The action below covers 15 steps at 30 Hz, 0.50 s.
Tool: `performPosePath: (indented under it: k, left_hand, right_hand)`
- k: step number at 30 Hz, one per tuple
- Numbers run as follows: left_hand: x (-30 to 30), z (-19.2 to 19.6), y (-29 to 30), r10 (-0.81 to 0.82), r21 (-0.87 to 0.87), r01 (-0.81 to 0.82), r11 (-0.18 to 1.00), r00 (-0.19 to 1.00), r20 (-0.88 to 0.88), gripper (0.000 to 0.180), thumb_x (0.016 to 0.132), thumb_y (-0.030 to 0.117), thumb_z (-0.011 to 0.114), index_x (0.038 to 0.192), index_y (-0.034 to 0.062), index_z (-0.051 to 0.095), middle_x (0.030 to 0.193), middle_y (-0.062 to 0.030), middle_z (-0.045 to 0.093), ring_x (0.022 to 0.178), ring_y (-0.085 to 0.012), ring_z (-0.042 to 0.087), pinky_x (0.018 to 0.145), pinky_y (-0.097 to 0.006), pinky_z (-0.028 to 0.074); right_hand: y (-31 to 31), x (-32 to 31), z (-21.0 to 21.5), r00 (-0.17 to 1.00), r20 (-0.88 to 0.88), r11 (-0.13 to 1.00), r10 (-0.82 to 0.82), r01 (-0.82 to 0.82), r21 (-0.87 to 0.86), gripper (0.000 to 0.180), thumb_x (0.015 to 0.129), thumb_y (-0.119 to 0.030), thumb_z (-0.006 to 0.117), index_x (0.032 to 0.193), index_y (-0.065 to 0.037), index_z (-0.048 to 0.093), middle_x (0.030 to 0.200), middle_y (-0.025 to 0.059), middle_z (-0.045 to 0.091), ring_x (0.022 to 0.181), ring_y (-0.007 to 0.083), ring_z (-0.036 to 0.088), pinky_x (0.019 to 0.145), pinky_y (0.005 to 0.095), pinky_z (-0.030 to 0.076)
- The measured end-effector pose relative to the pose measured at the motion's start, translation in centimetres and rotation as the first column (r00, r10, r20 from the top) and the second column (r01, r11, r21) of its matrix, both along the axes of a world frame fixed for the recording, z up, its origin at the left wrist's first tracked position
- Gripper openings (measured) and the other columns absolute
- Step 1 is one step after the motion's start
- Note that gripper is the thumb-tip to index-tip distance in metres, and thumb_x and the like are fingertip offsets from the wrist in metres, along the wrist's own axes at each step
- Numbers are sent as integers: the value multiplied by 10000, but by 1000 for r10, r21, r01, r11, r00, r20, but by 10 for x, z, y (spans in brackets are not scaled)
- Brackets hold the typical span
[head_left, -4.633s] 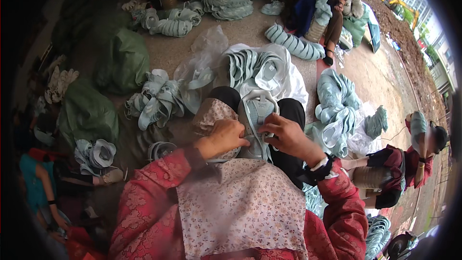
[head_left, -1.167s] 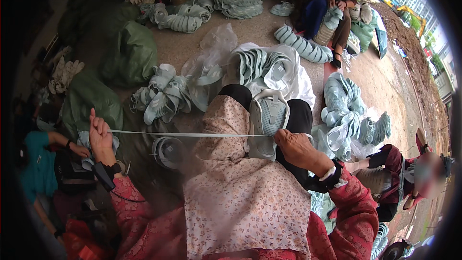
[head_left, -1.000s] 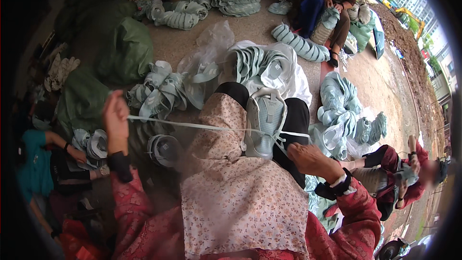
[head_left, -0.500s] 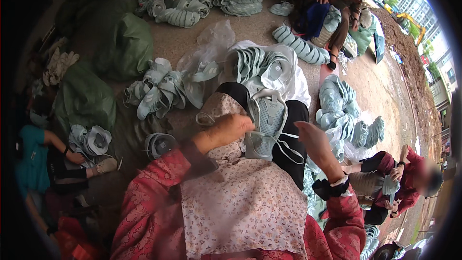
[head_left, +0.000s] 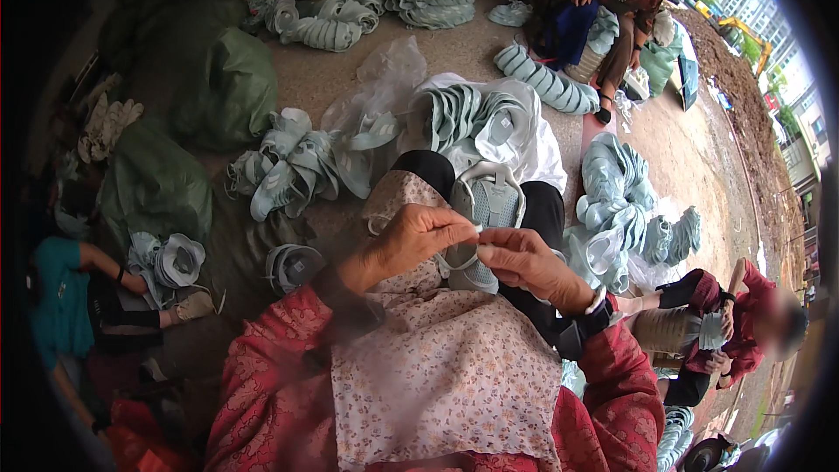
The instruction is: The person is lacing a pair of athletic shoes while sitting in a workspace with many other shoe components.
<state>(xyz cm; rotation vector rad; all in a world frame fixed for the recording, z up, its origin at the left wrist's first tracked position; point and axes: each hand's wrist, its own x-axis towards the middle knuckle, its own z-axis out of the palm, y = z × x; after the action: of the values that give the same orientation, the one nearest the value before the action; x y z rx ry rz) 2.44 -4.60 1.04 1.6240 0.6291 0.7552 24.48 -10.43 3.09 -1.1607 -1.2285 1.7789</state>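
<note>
A thin white thread (head_left: 478, 228), seemingly limp and light, is pinched between the left hand (head_left: 411, 240) and right hand (head_left: 524, 260) at the shoe's (head_left: 482, 218) six o'clock, best gripped near its end.

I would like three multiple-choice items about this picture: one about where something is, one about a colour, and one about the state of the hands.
1. Where does the shoe upper lie that the hands work on?
A. on the person's lap
B. on a green sack
C. beside the seated person at the top

2. What colour are the person's sleeves?
A. blue
B. red, patterned
C. plain white

3. How are the two hands?
A. far apart
B. flat on the floor
C. close together, fingertips pinching a thin white thread

Answers:
1 A: the pale green shoe upper rests on the knees, above the floral apron.
2 B: the sleeves are red.
3 C: the left hand and right hand meet at the thread.
</note>
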Motion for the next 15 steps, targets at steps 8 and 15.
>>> performPosePath:
  k: [8, 15]
  left_hand:
    - [0, 7, -7, -93, -13, 93, 996, 994, -50, 184, 906, 156, 667, 983, -6, 709, 811, -9, 699, 762, -44, 600, 681, -221, 485]
    - [-14, 10, 9, -324, -64, 318, 946, 916, -235, 196, 908, 116, 658, 1048, -18, 687, 1011, -50, 688, 913, -88, 616, 798, -228, 488]
  right_hand:
    - [11, 5, 8, 855, -432, 948, -286, 186, -259, 169, 944, -170, 616, 997, -12, 644, 648, -57, 453, 459, 21, 307, 405, 184, 214]
    - [9, 13, 12, 885, -278, 926, -373, 372, -58, 157, 950, -150, 597, 972, -9, 661, 679, -31, 537, 463, 18, 345, 412, 187, 242]
